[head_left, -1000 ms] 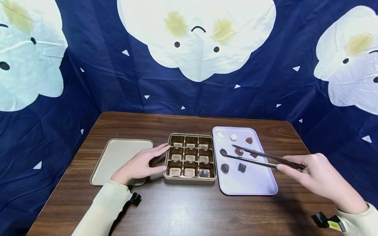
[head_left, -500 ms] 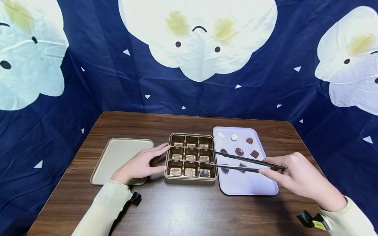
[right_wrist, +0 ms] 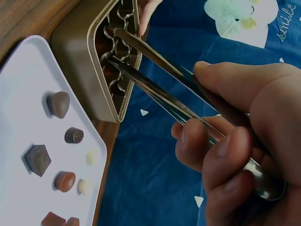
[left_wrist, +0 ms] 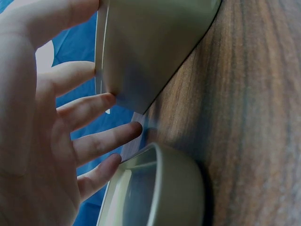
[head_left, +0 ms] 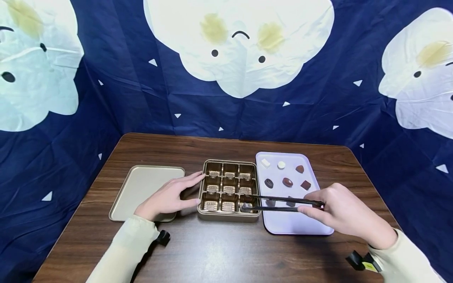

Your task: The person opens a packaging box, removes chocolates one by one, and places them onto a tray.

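My right hand [head_left: 341, 216] grips black metal tongs [right_wrist: 153, 94], thumb on one arm and fingers curled round the other. Their tips reach into the near right compartment of a gold box [head_left: 228, 216], one on each side of a dark chocolate [head_left: 245, 206] lying there; the right wrist view hides that chocolate. The tongs stand slightly apart. The box's other compartments hold nothing. My left hand [head_left: 169, 198] lies at the box's left side, its fingers extended; in the left wrist view, fingertips [left_wrist: 107, 100] touch the box wall.
A lilac tray [head_left: 301, 226] right of the box bears several chocolates, dark, brown and white, among them an oval dark one [head_left: 269, 183]. A shallow gold lid [head_left: 136, 194] lies on the left. Blue cloth [head_left: 198, 106] with clouds hangs behind the wooden table [head_left: 212, 251].
My right hand has carried the tongs left from above the lilac tray into the box's near right compartment, their tips drawing closer together. The left hand has stayed at the box.
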{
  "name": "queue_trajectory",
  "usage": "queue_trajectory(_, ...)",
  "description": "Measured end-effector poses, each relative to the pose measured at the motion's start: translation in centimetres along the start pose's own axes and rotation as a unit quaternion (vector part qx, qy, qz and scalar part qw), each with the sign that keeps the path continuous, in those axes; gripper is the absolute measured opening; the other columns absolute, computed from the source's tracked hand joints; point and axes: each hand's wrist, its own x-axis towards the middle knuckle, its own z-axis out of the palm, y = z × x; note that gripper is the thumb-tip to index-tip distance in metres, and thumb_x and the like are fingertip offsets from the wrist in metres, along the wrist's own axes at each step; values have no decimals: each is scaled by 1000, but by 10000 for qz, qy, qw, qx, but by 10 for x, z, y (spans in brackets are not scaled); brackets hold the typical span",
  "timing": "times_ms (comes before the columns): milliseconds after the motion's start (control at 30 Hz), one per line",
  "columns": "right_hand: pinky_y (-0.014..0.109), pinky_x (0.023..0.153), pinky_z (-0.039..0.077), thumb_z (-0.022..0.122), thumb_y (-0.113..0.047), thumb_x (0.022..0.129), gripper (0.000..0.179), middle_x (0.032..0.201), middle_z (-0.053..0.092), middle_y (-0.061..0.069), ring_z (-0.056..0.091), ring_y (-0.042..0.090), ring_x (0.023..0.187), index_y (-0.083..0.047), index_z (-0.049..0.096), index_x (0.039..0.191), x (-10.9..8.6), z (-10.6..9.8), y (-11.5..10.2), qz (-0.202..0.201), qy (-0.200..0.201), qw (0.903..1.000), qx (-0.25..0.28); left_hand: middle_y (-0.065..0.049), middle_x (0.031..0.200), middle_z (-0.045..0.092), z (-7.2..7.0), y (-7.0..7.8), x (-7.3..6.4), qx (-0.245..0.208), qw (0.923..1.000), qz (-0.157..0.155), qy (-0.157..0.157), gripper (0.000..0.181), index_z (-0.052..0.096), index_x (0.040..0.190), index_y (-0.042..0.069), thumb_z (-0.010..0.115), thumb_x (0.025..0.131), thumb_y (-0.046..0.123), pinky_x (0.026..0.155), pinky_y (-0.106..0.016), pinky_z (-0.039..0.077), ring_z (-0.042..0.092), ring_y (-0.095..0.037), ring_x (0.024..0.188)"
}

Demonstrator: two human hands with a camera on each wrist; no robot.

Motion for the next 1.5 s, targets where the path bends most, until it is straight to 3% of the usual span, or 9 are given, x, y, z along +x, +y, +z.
queue_trajectory(333, 8, 47, 30, 83, -26, 91, 28, 56, 37, -31, 28, -19, 50, -30, 65, 70, 15, 4, -4, -242, -346, 9989, -193, -10, 169, 36, -1, 0, 0, 18, 10000, 34, 18, 83, 41, 164, 19, 68, 96, 59, 118, -63, 36, 43, -33, 149)
queue_trajectory(600, 14, 47, 28, 82, -32, 92, 31, 56, 36, -28, 28, -12, 51, -32, 63, 67, 26, 4, -7, -227, -606, 9973, -350, -9, 169, 36, 0, 0, 1, 47, 10000, 12, -14, 82, 40, 164, 21, 68, 96, 58, 118, -63, 36, 42, -32, 150)
queue_trajectory(967, 20, 44, 29, 81, -34, 93, 40, 52, 31, -23, 29, -6, 48, -31, 56, 61, 44, -5, -22, 65, -1199, 9900, -743, -10, 169, 36, 0, 1, 1, 44, 10000, 12, -18, 82, 39, 164, 22, 68, 97, 59, 118, -63, 35, 43, -31, 150)
queue_trajectory(1167, 24, 45, 32, 81, -34, 92, 41, 51, 37, -23, 33, -3, 48, -31, 56, 59, 52, -4, -29, 14, -1251, 9873, -980, -10, 169, 36, -1, 0, 1, 37, 10000, 23, -19, 83, 39, 164, 22, 68, 96, 59, 119, -62, 36, 42, -32, 150)
queue_trajectory(1500, 22, 42, 29, 80, -32, 92, 47, 48, 35, -22, 32, -5, 45, -29, 52, 55, 53, 6, -32, 103, -1343, 9873, -844, -9, 169, 36, 1, -2, 1, 50, 10000, 37, -25, 83, 40, 164, 21, 68, 96, 59, 118, -63, 36, 43, -31, 149)
